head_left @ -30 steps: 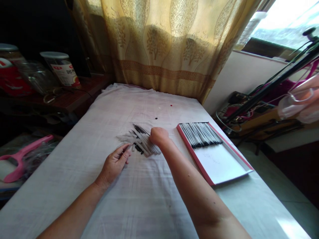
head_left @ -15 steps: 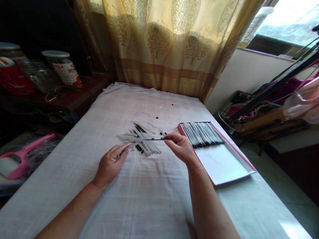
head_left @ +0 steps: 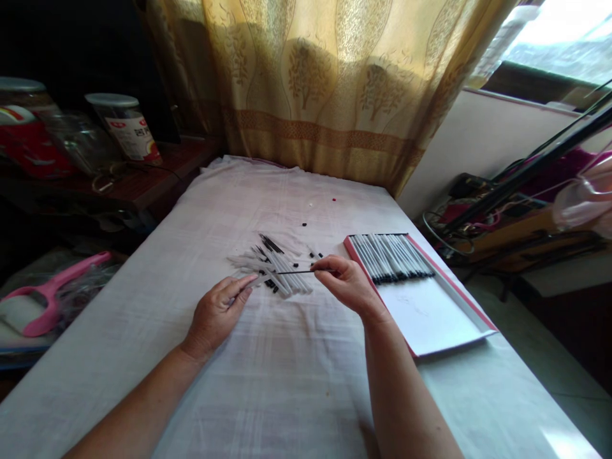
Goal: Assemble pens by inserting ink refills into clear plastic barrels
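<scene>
On table centre, head view: R hand pinches a thin black refill at its right end, L hand fingers closed on a clear pen barrel, tip to mouth, just above loose barrel pile. Refill looks light, bendy, slippery; grip near tip. Tray w/ pens to the right

Patterned gold curtain hangs past the table's far edge. Dark shelf off the left edge carries a white-lidded jar and a red container. Pink-handled tool, maybe a roller, lower left. Black stand off the right edge.
</scene>
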Available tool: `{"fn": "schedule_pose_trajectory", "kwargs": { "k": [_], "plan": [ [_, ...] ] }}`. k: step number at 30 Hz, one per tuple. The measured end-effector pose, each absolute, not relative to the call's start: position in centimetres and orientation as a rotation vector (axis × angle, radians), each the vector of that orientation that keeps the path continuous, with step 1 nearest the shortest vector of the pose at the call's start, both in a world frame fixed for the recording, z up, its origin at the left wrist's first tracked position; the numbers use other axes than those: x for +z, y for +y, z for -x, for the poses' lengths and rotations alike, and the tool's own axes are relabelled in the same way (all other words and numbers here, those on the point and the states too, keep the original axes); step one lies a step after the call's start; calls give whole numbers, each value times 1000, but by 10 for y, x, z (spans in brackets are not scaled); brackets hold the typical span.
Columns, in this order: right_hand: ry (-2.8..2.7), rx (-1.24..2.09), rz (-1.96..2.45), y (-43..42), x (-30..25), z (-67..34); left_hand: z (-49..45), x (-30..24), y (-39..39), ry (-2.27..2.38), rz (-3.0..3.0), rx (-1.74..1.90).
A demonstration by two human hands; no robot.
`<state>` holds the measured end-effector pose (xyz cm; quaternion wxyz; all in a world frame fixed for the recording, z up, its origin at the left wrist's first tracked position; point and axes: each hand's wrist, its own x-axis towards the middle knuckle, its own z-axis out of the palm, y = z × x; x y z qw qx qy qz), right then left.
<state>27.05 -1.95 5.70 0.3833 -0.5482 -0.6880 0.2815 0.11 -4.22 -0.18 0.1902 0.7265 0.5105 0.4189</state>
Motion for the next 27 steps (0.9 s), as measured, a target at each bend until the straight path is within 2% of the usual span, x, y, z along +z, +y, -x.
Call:
{"fn": "schedule_pose_trajectory", "kwargs": {
  "k": [13,22,27],
  "plan": [
    [-1842,768,1387,-23,60,-268,1,-5,-44,1432,-2283,1149],
    [-1874,919,1378,-22,59,-270,3,-7,-43,1317,-2510,1087],
    [-1979,1042,1266,-21,56,-251,-6,-7,-49,1300,-2345,1115]
  ]
}}
